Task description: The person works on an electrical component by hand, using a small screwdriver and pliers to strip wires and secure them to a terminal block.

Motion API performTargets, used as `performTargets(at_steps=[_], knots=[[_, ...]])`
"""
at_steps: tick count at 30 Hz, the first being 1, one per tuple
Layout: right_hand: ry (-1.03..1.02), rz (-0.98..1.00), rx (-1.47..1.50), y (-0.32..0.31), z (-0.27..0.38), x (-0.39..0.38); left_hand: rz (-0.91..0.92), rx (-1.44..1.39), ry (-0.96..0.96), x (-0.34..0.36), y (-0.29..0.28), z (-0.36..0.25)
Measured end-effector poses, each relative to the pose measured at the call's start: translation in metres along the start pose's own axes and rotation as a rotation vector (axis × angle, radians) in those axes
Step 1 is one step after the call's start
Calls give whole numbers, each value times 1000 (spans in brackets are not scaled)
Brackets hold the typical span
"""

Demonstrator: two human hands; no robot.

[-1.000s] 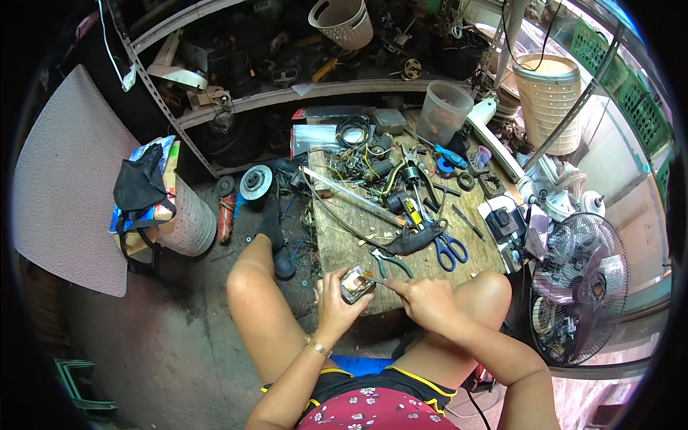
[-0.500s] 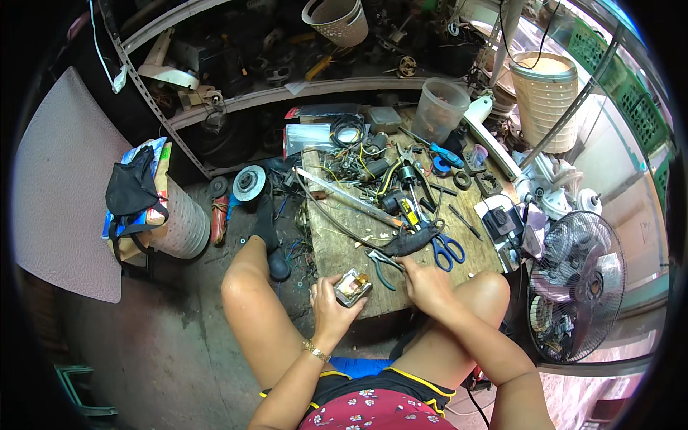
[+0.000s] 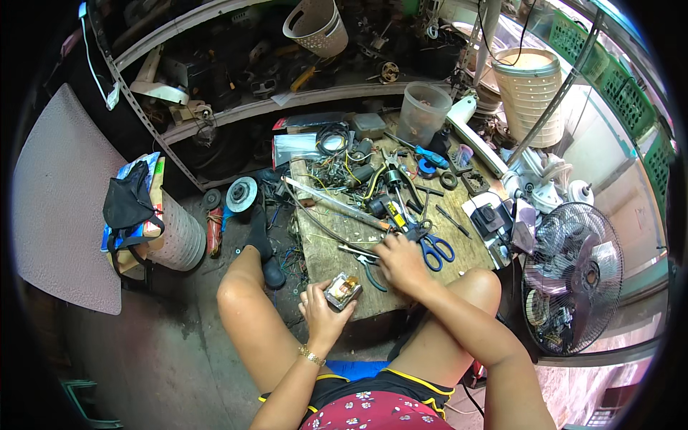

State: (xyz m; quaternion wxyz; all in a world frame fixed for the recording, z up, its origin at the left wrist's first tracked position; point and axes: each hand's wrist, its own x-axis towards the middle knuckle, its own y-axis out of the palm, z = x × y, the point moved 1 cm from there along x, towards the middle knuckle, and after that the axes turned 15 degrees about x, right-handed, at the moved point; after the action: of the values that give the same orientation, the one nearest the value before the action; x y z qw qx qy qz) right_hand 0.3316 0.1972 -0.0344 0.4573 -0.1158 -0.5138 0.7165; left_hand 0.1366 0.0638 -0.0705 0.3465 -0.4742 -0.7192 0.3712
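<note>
My left hand [image 3: 322,315] is closed round a small rectangular metal-sided part [image 3: 342,290], held up over the near edge of the workbench. White and amber pieces show in its top face. My right hand [image 3: 403,261] is down on the bench with its fingers curled; whatever lies under them is hidden. A dark cord [image 3: 319,222] curves across the wood to these fingers. Teal-handled pliers [image 3: 373,278] lie just left of the right hand, and blue-handled scissors [image 3: 437,252] lie just right of it.
The wooden workbench [image 3: 330,251] carries tangled wires, a blue screwdriver [image 3: 430,155], and a clear plastic tub [image 3: 424,111]. A caged fan [image 3: 573,279] stands at right. An angle grinder [image 3: 213,222] and a perforated bin [image 3: 179,240] are on the left. Metal shelving [image 3: 287,104] spans the back.
My right hand has moved left and farther up the bench, now covering the dark object that lay in sight. The left hand still holds the small part, shifted slightly left.
</note>
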Motion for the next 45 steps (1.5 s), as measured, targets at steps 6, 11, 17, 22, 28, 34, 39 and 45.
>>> performTargets(at_steps=[6, 11, 17, 22, 28, 34, 39, 45], knots=[[315, -219, 123, -14, -60, 37, 7, -14, 7, 3, 4, 1], [340, -168, -84, 2, -59, 55, 70, -14, 41, 7, -1, 7], [333, -296, 358, -13, -64, 63, 66, -74, 26, 5, -16, 9], [255, -65, 579, -32, 4, 51, 59, 41, 59, 3, -11, 15], [165, 427, 204, -35, 56, 9, -6, 64, 18, 2, -11, -19], [98, 398, 49, -34, 81, 6, 8, 41, -49, 0, -5, -13], [-3, 405, -6, -20, 96, 12, 50, 14, -80, -2, -1, -6], [-79, 401, -114, -5, 108, 17, 70, -4, -86, -3, 0, -4]])
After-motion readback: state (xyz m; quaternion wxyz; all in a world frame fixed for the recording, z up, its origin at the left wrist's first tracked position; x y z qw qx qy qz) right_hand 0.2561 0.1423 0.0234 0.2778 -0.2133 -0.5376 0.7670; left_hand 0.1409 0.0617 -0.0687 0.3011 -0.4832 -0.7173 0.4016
